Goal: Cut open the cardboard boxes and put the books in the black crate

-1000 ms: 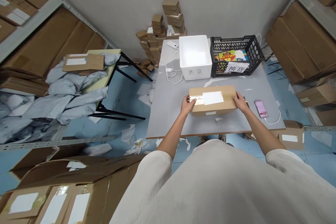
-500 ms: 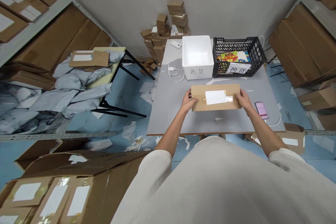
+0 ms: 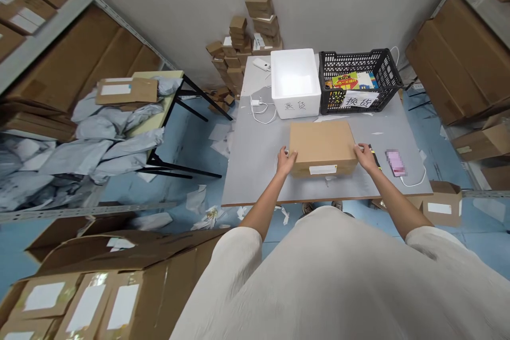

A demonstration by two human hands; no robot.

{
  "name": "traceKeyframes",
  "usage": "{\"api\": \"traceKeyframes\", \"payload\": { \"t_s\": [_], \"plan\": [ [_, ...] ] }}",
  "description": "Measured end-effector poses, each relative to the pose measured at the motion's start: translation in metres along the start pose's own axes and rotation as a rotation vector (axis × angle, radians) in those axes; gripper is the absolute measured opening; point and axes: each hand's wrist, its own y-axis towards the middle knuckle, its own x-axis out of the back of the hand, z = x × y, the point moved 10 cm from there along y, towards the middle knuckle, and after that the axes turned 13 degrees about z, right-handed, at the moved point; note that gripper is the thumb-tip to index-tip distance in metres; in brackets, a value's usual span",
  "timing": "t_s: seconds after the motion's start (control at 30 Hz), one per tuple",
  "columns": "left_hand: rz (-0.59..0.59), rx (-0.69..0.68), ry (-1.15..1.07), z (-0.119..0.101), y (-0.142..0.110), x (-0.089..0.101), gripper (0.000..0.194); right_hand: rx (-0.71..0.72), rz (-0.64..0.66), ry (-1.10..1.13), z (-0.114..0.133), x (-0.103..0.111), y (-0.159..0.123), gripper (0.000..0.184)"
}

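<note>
A brown cardboard box (image 3: 322, 141) sits over the front half of the grey table (image 3: 255, 162), between my two hands. Its plain broad face is up, and a white label shows on the side toward me. My left hand (image 3: 286, 160) grips the left end, with fingers and thumb at the corner. At the right end, my right hand (image 3: 364, 156) is closed on the box's edge. A black and yellow tool (image 3: 374, 156), possibly a cutter, lies just beyond the right hand, partly hidden by it. To its right is a phone (image 3: 395, 163) on a white cable.
Behind the box stand a white foam box (image 3: 295, 84) and a black plastic crate (image 3: 360, 82) holding colourful packages. A white charger (image 3: 257, 102) lies at left. Grey parcels cover a side table (image 3: 175, 90); a large carton (image 3: 171, 281) of boxes is behind my left side.
The box has been tipped: its labelled, taped face was upward and now faces me, with a plain face on top. Both hands stay at its ends. The black and yellow tool has come into view.
</note>
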Motion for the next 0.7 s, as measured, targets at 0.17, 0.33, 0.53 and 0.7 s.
{"api": "traceKeyframes", "payload": {
  "t_s": [0.17, 0.33, 0.53, 0.7],
  "plan": [
    [0.020, 0.067, 0.013, 0.030, -0.005, -0.013, 0.085, -0.170, 0.051, -0.056, -0.027, -0.017, -0.002, 0.070],
    [0.047, 0.065, -0.013, 0.047, -0.011, -0.021, 0.086, -0.173, 0.051, -0.005, -0.046, -0.029, 0.001, 0.059],
    [0.037, 0.061, -0.079, 0.029, 0.009, -0.020, 0.099, -0.124, 0.068, 0.081, -0.026, -0.030, 0.018, 0.076],
    [0.044, -0.089, -0.133, -0.021, 0.043, -0.021, 0.096, -0.071, 0.067, 0.209, 0.009, -0.028, 0.044, 0.096]
  ]
}}
